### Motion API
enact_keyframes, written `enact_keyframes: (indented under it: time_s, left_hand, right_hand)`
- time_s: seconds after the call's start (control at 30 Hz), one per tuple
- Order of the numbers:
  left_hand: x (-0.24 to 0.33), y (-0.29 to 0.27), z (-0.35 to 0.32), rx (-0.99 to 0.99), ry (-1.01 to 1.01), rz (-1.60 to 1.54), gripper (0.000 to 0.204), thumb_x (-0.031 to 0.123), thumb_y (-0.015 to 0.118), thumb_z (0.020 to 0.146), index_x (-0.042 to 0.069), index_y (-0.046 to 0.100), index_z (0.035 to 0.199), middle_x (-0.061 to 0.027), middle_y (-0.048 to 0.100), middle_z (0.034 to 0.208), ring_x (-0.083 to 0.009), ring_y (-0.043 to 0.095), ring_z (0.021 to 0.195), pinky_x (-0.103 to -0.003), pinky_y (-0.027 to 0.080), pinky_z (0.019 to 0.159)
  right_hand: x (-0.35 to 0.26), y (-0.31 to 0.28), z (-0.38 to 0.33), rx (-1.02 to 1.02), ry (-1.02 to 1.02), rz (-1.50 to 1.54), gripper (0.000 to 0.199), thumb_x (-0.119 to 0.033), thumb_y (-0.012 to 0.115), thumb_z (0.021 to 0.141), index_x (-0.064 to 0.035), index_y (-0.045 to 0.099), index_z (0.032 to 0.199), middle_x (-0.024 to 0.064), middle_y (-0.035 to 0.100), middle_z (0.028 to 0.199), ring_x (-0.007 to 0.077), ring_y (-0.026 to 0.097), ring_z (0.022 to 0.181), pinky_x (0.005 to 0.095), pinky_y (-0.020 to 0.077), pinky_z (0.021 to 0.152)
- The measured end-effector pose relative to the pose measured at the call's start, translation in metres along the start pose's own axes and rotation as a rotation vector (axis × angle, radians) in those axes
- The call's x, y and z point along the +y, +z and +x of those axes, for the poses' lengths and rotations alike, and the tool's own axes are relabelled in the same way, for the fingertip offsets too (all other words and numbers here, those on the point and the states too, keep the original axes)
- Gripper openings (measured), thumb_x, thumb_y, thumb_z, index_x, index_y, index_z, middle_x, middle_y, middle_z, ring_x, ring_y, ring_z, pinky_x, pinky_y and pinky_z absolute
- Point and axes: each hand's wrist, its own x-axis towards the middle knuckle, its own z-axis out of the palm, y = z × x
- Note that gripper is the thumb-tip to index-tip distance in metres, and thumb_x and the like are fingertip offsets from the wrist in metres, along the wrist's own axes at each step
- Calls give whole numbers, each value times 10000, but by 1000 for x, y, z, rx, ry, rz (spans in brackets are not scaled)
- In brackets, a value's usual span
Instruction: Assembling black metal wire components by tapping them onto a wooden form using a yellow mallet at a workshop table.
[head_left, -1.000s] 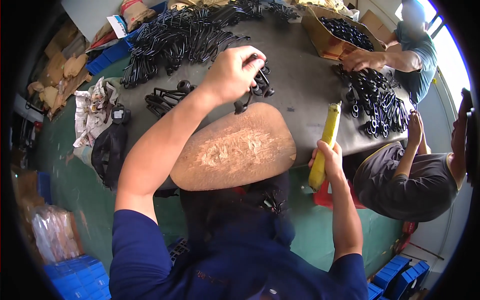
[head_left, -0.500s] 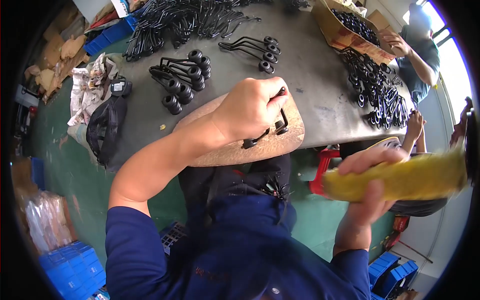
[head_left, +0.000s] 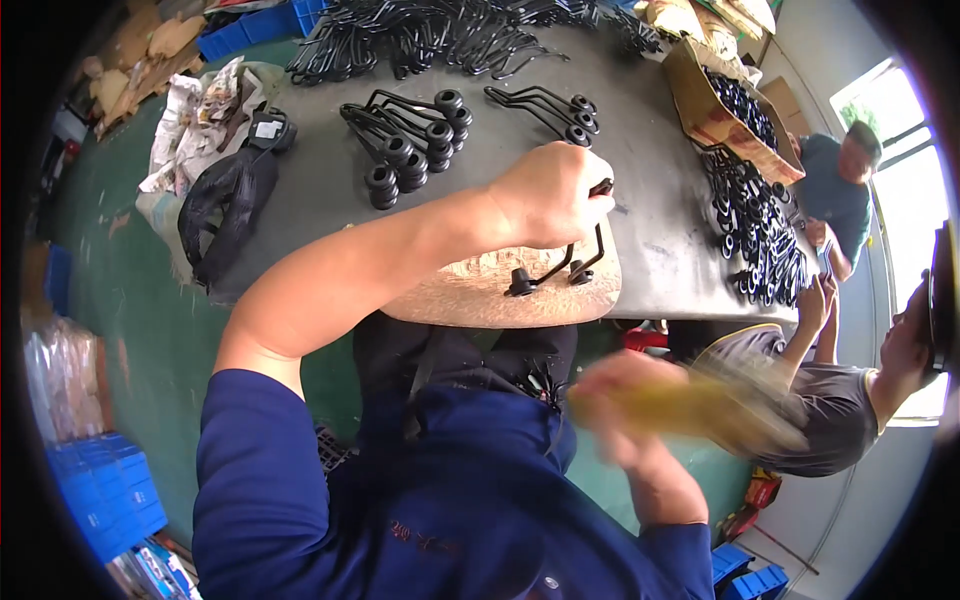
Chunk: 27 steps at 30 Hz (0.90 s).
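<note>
My left hand [head_left: 555, 200] is closed around bent black metal rods [head_left: 598, 245] over a tan board [head_left: 450, 298] at the table's near edge. Below the fist, the rod ends reach down to two black rubber bushings [head_left: 520, 283] at the board. My right hand [head_left: 630, 400] is wrapped round a thick yellow cylinder [head_left: 725, 410], smeared by motion, to the right of my lap and apart from the rods. Its exact kind cannot be made out. Beyond my left hand lie two groups of bent rods with bushings [head_left: 410, 145].
A heap of black rods [head_left: 420, 40] covers the table's far side. A cardboard box of black parts [head_left: 695, 105] and a pile of rods with looped ends [head_left: 750, 225] lie at right. Two people [head_left: 845, 190] are beside that end. A black bag [head_left: 225, 215] lies at left.
My right hand has swung the yellow cylinder leftward, closer to my lap. The view has shifted, and my left hand still grips the rods over the board.
</note>
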Motion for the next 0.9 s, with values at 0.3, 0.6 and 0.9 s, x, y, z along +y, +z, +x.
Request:
enact_keyframes:
  time_s: [0.3,0.6,0.9]
  left_hand:
    - [-11,-14,-4,105,1,-71,243,175,620,829,-16,596,681,-201,613,651,-354,642,633,-443,502,613]
    - [-52,-191,-26,408,-336,-639,222,243,594,962,39,647,1031,-80,695,894,-68,614,623,-180,466,508]
    - [-186,-167,-71,803,-796,-496,168,217,656,836,50,642,852,-77,680,733,-142,599,524,-261,426,415]
  right_hand:
    - [30,-27,-6,-176,689,112,315,-96,683,828,-1,533,1088,39,591,813,116,590,654,277,500,579]
    - [106,-78,40,219,618,152,184,-167,606,884,-24,516,956,71,559,681,184,562,475,299,470,446]
    - [132,-83,66,256,825,265,241,-214,608,881,-33,479,975,98,553,664,236,558,437,331,464,408]
